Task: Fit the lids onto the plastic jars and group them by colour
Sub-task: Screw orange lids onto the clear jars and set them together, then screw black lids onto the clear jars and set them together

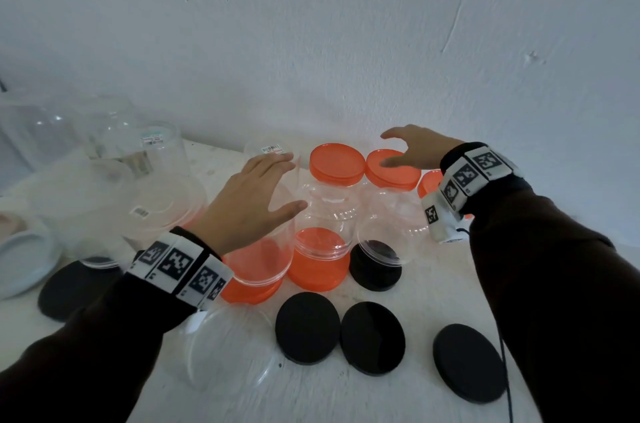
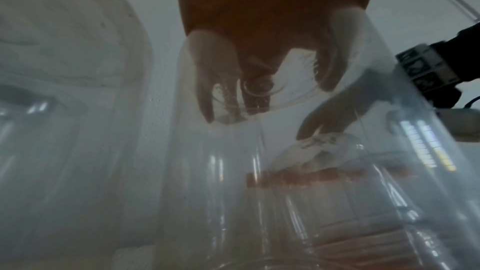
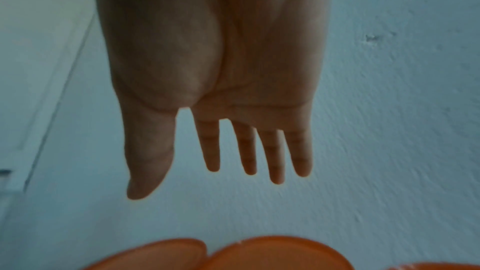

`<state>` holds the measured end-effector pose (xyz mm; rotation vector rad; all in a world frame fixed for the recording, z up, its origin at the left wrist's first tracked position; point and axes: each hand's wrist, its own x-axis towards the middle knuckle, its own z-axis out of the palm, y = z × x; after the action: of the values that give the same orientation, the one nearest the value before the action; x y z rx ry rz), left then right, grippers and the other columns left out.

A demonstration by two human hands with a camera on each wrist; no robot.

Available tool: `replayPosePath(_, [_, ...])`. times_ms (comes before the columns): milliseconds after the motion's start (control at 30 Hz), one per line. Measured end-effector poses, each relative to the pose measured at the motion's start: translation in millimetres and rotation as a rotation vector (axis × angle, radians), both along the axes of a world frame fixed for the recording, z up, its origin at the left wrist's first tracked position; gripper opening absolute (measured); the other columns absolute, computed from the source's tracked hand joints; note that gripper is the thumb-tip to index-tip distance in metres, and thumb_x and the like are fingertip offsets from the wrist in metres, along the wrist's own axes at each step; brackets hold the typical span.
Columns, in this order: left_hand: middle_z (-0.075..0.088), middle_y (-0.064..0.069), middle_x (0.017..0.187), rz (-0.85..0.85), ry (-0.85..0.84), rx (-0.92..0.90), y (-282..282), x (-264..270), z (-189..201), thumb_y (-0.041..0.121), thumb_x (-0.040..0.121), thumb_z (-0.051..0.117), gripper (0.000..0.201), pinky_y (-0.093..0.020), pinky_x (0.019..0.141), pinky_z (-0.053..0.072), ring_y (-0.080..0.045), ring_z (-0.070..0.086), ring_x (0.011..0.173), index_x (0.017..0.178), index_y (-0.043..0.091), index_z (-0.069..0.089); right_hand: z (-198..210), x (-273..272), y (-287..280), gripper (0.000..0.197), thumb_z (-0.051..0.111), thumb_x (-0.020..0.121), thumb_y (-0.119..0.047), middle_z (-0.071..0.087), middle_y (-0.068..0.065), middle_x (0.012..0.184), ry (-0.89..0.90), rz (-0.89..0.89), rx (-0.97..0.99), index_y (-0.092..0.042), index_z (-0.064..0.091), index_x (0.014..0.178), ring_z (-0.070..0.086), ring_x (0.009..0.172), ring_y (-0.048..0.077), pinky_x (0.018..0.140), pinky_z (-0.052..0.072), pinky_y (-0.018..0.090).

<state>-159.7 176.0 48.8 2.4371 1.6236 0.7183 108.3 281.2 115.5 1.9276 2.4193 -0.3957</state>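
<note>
My left hand (image 1: 287, 181) lies with straight fingers on the base of a clear jar (image 1: 273, 214) that stands upside down on an orange lid (image 1: 254, 287). In the left wrist view its fingers (image 2: 207, 79) press flat against that jar (image 2: 221, 171). My right hand (image 1: 394, 150) hovers, fingers spread and holding nothing, just above an orange-lidded jar (image 1: 391, 176). The right wrist view shows the same hand (image 3: 194, 180) above two orange lids (image 3: 280, 254). Another orange-lidded jar (image 1: 337, 164) stands beside it. A second upturned jar sits on an orange lid (image 1: 318, 270).
Three loose black lids (image 1: 307, 327) (image 1: 372, 337) (image 1: 469, 362) lie near the front. A clear jar rests on a fourth black lid (image 1: 375, 266). Several empty clear jars (image 1: 162, 152) crowd the left; one (image 1: 232, 350) lies on its side in front. The wall is close behind.
</note>
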Motion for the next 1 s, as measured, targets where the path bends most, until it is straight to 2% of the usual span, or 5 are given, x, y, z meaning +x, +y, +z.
replayPosePath(200, [0.030,0.004,0.149,-0.028,-0.116,-0.035,-3,-2,6,0.070,0.076,0.033,0.083,-0.032,0.108,0.021,-0.010,0.023,0.137,0.139,0.016,0.036,34,12,-67,0.064,0.063,0.083,-0.040,0.039,0.002,0.141,0.189,0.105,0.199,-0.024,0.037,0.139,0.043,0.124,0.020,0.097,0.033,0.029])
replayPosePath(367, [0.047,-0.003,0.136,-0.051,-0.216,0.156,-16,13,28,0.032,0.090,0.057,0.048,-0.025,0.105,0.027,-0.015,0.039,0.127,0.132,0.012,0.047,52,41,-141,0.052,0.068,0.079,-0.034,0.055,-0.006,0.123,0.318,0.077,0.274,-0.025,0.051,0.127,0.058,0.103,0.012,0.090,0.045,0.029])
replayPosePath(600, [0.065,0.010,0.103,-0.470,-0.372,-0.026,-66,107,30,0.035,0.087,0.057,0.032,-0.006,0.086,0.038,0.002,0.056,0.099,0.114,0.018,0.059,51,105,-215,0.031,0.068,0.077,-0.032,0.067,-0.012,0.100,0.361,-0.085,0.353,-0.026,0.063,0.107,0.064,0.087,0.001,0.084,0.051,0.028])
replayPosePath(833, [0.052,0.003,0.127,-0.725,0.119,-0.322,-73,195,-22,0.033,0.087,0.061,0.048,-0.030,0.099,0.038,-0.009,0.046,0.115,0.129,0.016,0.047,8,163,-254,0.034,0.073,0.075,-0.027,0.062,-0.011,0.105,0.232,-0.182,0.360,-0.023,0.064,0.108,0.059,0.100,0.013,0.086,0.041,0.026])
replayPosePath(1000, [0.019,-0.001,0.153,-0.796,0.424,-0.387,-71,231,-44,0.041,0.076,0.072,0.087,-0.037,0.111,0.026,-0.019,0.018,0.138,0.144,0.017,0.024,-26,181,-261,0.065,0.072,0.073,-0.042,0.033,-0.005,0.143,0.101,-0.238,0.153,-0.030,0.046,0.131,0.032,0.132,0.020,0.107,0.031,0.039])
